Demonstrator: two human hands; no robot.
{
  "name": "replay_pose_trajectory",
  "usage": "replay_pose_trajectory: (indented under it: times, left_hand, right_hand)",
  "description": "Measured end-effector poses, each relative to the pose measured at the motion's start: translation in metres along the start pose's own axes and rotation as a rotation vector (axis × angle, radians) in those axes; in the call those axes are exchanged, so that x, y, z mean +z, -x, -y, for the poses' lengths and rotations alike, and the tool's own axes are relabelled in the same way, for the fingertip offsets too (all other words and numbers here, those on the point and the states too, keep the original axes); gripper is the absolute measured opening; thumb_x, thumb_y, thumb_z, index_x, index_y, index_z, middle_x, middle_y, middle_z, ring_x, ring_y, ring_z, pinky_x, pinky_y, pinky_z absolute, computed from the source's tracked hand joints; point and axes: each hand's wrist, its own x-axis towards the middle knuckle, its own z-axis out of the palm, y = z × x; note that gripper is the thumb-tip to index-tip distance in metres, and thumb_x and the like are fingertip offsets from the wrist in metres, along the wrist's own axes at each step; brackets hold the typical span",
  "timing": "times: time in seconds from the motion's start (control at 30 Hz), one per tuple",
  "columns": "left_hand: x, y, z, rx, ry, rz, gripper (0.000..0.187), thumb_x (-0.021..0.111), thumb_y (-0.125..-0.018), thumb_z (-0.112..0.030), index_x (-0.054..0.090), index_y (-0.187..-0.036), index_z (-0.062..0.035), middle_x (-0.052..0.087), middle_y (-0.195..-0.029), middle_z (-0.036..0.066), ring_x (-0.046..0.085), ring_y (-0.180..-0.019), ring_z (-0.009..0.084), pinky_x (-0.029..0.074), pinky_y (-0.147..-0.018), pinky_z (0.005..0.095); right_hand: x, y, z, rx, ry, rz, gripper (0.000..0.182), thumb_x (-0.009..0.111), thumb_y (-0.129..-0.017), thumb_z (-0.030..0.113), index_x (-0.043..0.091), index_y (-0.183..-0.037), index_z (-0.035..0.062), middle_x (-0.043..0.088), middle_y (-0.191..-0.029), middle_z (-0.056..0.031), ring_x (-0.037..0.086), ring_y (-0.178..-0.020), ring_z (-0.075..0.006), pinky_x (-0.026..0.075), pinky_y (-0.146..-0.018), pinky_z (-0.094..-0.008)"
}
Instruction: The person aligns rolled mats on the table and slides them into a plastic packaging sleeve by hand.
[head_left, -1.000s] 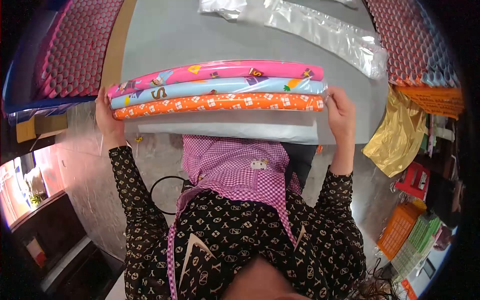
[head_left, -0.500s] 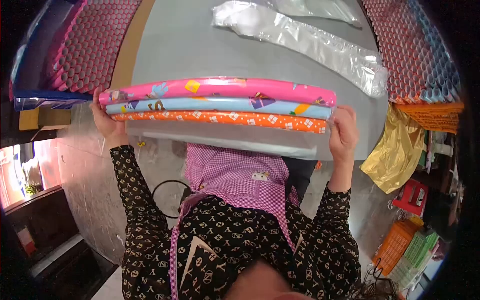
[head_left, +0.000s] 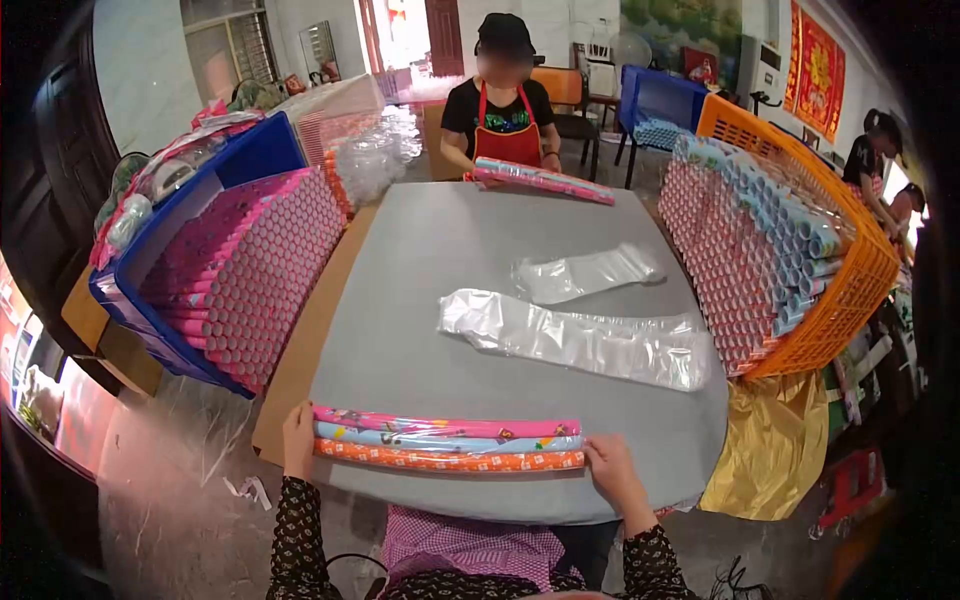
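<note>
A pack of three wrapping paper rolls (head_left: 447, 441), pink, light blue and orange, lies crosswise at the near edge of the grey table (head_left: 400, 300), in shiny clear film. My left hand (head_left: 298, 440) grips its left end, fingers closed. At the right end, my right hand (head_left: 612, 468) is closed on the pack with the thumb near the top. Beyond it, flat clear plastic bags (head_left: 575, 335) lie in a stack, and another clear bag (head_left: 590, 274) rests a little farther back.
A blue crate (head_left: 215, 365) of pink rolls stands left, an orange crate (head_left: 815, 325) of blue and red-ended rolls right. Across the table a person (head_left: 505, 110) in a red apron holds a similar pack (head_left: 545, 180). Gold sheeting (head_left: 765, 450) hangs at the right edge.
My hands have lowered the pack from in front of my body to the table's near edge. The view has tilted up, bringing the far person and room into sight.
</note>
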Motion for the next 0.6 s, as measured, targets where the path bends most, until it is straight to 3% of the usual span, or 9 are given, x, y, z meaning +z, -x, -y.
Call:
replay_pose_trajectory:
  times: [0.1, 0.43, 0.53, 0.6]
  left_hand:
    - [0.004, 0.001, 0.001, 0.107, -0.222, 0.006, 0.036, 0.051, -0.097, -0.019, 0.063, -0.112, 0.0105, 0.068, -0.109, 0.018, 0.062, -0.104, 0.0222, 0.045, -0.093, 0.0324]
    - [0.002, -0.01, 0.017, 0.065, -0.165, 0.04, 0.034, 0.052, -0.096, -0.019, 0.064, -0.111, 0.0085, 0.069, -0.107, 0.018, 0.064, -0.1, 0.0253, 0.048, -0.089, 0.0328]
    - [0.001, -0.012, 0.017, 0.201, -0.325, 0.064, 0.034, 0.052, -0.095, -0.019, 0.063, -0.113, 0.0066, 0.067, -0.109, 0.018, 0.061, -0.107, 0.0302, 0.046, -0.093, 0.0373]
    - [0.011, 0.005, -0.016, 0.403, -1.046, 0.008, 0.033, 0.053, -0.093, -0.02, 0.059, -0.117, 0.0022, 0.063, -0.116, 0.016, 0.055, -0.115, 0.0339, 0.042, -0.096, 0.0451]
  right_hand:
    - [0.0, 0.005, -0.001, 0.068, -0.001, 0.044, 0.013, 0.058, -0.087, 0.013, 0.064, -0.085, 0.0021, 0.065, -0.083, -0.018, 0.058, -0.077, -0.0395, 0.045, -0.076, -0.045]
    - [-0.005, -0.01, 0.003, 0.083, 0.106, 0.233, 0.018, 0.053, -0.09, 0.019, 0.065, -0.095, 0.006, 0.065, -0.086, -0.0199, 0.059, -0.081, -0.0429, 0.046, -0.073, -0.0489]
    - [0.0, -0.014, -0.001, 0.118, 0.071, 0.28, 0.019, 0.054, -0.089, 0.02, 0.065, -0.097, 0.0071, 0.065, -0.088, -0.0202, 0.06, -0.083, -0.043, 0.048, -0.072, -0.0485]
    - [0.001, -0.015, 0.0, 0.129, 0.051, 0.295, 0.02, 0.054, -0.089, 0.02, 0.066, -0.099, 0.0077, 0.065, -0.089, -0.0203, 0.06, -0.085, -0.0431, 0.048, -0.072, -0.0482]
